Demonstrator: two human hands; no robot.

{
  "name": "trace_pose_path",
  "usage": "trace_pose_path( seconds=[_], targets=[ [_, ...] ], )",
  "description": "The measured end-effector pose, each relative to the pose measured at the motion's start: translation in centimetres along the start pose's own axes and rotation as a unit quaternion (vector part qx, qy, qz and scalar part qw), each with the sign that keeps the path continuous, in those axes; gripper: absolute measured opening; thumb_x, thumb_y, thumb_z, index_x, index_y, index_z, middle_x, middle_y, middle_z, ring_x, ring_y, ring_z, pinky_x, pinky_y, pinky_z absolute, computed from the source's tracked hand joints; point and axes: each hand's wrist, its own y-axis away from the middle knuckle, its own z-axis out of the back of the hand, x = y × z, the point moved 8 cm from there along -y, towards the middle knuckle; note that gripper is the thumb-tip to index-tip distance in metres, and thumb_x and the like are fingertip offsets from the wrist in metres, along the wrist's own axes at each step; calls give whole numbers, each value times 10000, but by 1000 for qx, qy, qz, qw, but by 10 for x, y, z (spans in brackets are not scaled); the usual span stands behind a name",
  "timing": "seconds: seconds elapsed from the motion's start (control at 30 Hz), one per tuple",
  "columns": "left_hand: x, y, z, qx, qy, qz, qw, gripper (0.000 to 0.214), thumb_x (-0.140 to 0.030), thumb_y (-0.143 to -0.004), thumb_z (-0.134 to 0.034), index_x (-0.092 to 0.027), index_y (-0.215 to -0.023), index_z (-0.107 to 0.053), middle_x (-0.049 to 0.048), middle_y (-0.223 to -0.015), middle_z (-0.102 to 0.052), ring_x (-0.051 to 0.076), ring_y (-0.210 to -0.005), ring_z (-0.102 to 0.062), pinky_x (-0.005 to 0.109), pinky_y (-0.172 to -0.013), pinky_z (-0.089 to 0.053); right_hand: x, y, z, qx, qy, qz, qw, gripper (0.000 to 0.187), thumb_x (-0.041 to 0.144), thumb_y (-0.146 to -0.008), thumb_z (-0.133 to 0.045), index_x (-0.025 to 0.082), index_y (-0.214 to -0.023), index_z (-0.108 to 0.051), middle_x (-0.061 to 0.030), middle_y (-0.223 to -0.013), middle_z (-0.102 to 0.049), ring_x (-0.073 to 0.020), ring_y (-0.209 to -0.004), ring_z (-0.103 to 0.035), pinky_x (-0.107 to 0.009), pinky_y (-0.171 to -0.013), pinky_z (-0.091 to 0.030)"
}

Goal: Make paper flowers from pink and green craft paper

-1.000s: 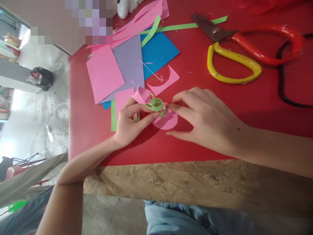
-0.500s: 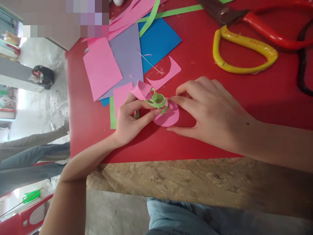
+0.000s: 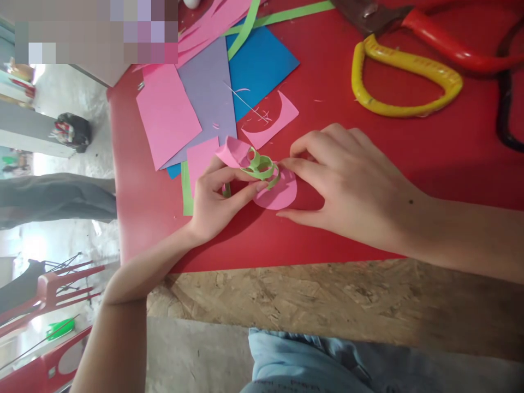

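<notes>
My left hand (image 3: 219, 199) is closed on a paper flower (image 3: 262, 166), pinching it between thumb and fingers. Its head is rolled pink paper, and its stem is a curled light-green strip. The stem's lower end meets a pink paper disc (image 3: 282, 194) on the table. Right of the disc, my right hand (image 3: 339, 177) has thumb and fingers apart. The index fingertip touches the disc's upper edge, close to the green curl. Whether anything lies under that fingertip is hidden.
Pink paper (image 3: 167, 120), a purple sheet (image 3: 207, 87) and a blue sheet (image 3: 266, 65) lie on the red tabletop (image 3: 147, 234). A pink offcut (image 3: 278, 123) is beyond the disc. Large scissors (image 3: 405, 103) with yellow and red handles lie at the upper right.
Both hands keep nearly the same pose at the flower and disc. The whole view has shifted slightly. On the floor at left, a person's legs have moved, and a red chair shows more.
</notes>
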Motion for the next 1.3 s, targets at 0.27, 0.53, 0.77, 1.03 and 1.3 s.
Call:
trace_pose_path(
  seconds=[0.27,0.53,0.77,1.03,1.3],
  targets=[
    [4,2,0,-16,13,11,1000,74,-334,-747,-750,-263,-733,-735,4,-725,-643,121,-644,-587,272,-531,-441,1,-1,1,-11,7,6,1000,472,469,-768,-678,92,-1049,-632,-102,-976,-539,-235,-899,-492,-339,-698,-383],
    [7,3,0,-11,6,34,999,99,-354,-733,-758,-261,-708,-739,13,-690,-625,115,-595,-551,261,-457,-386,1,0,0,-8,6,4,1000,458,477,-770,-679,91,-1011,-628,-106,-991,-541,-237,-909,-494,-337,-703,-365],
    [7,3,0,-6,3,34,999,86,-348,-738,-754,-268,-712,-737,10,-705,-643,137,-652,-590,275,-516,-439,2,0,2,-24,8,16,1000,458,496,-785,-656,91,-996,-624,-99,-984,-544,-243,-898,-510,-344,-690,-381],
    [7,4,-1,-6,5,30,1000,85,-344,-739,-755,-262,-720,-743,16,-714,-654,133,-654,-601,268,-506,-440,2,1,2,-28,15,20,999,488,495,-764,-676,85,-1026,-631,-99,-983,-547,-246,-891,-516,-344,-683,-377],
    [6,2,-2,15,15,21,1000,26,-275,-743,-758,-266,-738,-734,0,-758,-683,144,-739,-649,284,-644,-535,1,0,0,-21,15,17,1000,489,540,-813,-599,105,-1037,-621,-99,-999,-547,-230,-904,-497,-326,-688,-352]
  ],
)
